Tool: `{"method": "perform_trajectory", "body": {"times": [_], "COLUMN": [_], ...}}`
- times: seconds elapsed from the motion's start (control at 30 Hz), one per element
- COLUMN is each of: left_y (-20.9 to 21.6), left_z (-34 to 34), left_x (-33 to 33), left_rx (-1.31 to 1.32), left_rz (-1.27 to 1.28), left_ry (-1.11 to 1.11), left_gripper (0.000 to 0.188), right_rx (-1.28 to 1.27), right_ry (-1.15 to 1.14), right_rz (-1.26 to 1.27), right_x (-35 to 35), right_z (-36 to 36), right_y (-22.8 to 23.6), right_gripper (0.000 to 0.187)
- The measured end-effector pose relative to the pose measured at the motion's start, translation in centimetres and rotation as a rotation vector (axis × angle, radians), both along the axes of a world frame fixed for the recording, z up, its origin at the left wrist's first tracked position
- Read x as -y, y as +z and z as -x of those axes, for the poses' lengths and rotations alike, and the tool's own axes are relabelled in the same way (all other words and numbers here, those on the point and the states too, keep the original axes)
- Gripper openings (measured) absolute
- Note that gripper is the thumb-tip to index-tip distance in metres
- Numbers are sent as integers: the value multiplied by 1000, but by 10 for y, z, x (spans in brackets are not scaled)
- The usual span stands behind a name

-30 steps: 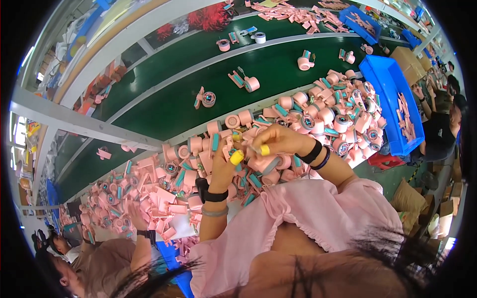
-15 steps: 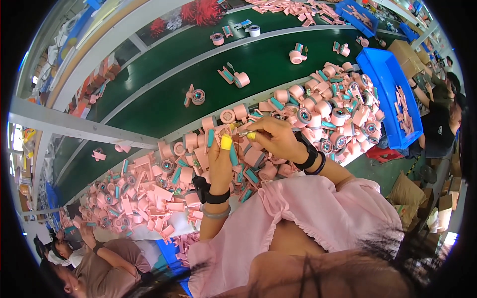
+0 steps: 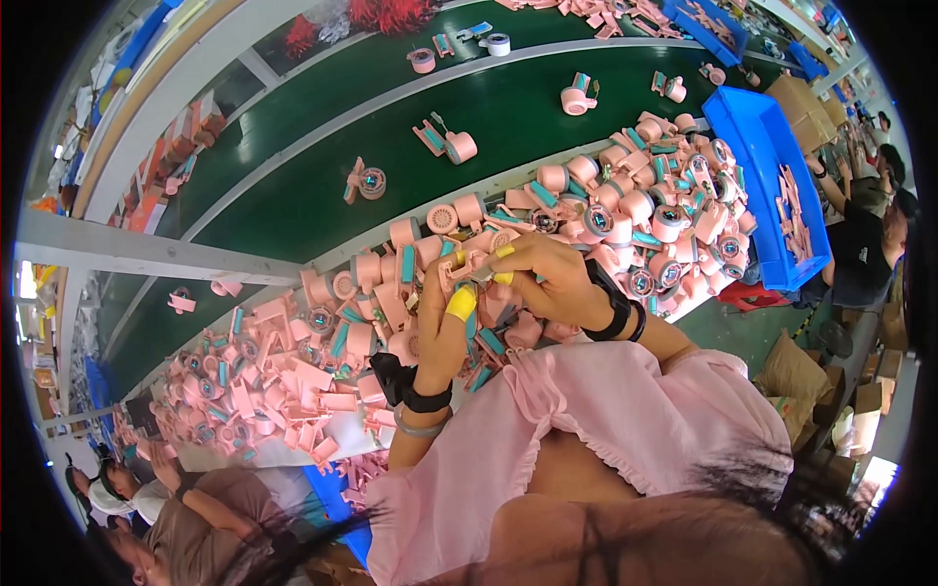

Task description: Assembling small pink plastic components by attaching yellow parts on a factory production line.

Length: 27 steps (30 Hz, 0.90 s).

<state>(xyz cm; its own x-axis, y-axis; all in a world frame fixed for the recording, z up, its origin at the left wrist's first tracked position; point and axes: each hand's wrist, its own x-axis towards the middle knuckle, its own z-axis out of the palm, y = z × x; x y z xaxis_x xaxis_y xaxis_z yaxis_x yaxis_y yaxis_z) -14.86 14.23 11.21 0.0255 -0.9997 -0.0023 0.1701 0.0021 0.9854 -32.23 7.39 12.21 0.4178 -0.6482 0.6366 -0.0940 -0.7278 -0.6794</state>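
My left hand (image 3: 445, 317) and my right hand (image 3: 552, 278) meet over a heap of pink parts. Yellow covers wrap the tips of several fingers. Between the fingertips of both hands is a small pink plastic part (image 3: 471, 264), pinched from either side; the fingers hide much of it. Beneath and around lies the heap (image 3: 283, 366): round pink housings with grey rims, flat pink pieces and teal cylinders. A round grille-faced pink housing (image 3: 442, 218) rests just beyond my hands.
A green conveyor belt (image 3: 293, 210) runs behind the heap, carrying spaced-out pink housings (image 3: 460, 147) with teal cylinders. At the right stands a blue bin (image 3: 757, 186) with flat pink pieces. A grey post (image 3: 147, 244) crosses at left. Co-workers sit at lower left and far right.
My right hand's fingertips have closed in around the pink part, and my left thumb has shifted. The view has tilted slightly, and the belt's pieces appear a little further left.
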Motion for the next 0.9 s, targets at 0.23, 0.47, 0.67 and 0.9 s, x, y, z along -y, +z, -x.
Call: {"method": "perform_trajectory", "body": {"times": [0.23, 0.47, 0.67, 0.9], "left_y": [8, 17, 18, 25], "left_z": [3, 10, 12, 12], "left_x": [-3, -5, -5, -6], "left_rx": [-128, -88, -71, -66], "left_rz": [-49, -8, -5, -29], "left_ry": [-103, -57, -66, -98], "left_gripper": [51, 54, 54, 54], "right_rx": [24, 35, -5, 33], "right_ry": [26, 16, -78, -29], "right_rz": [-16, 47, 51, 73], "right_x": [-7, -6, -9, -6], "right_z": [3, 3, 2, 2], "right_y": [3, -2, 3, -4], "right_gripper": [27, 26, 24, 25]}}
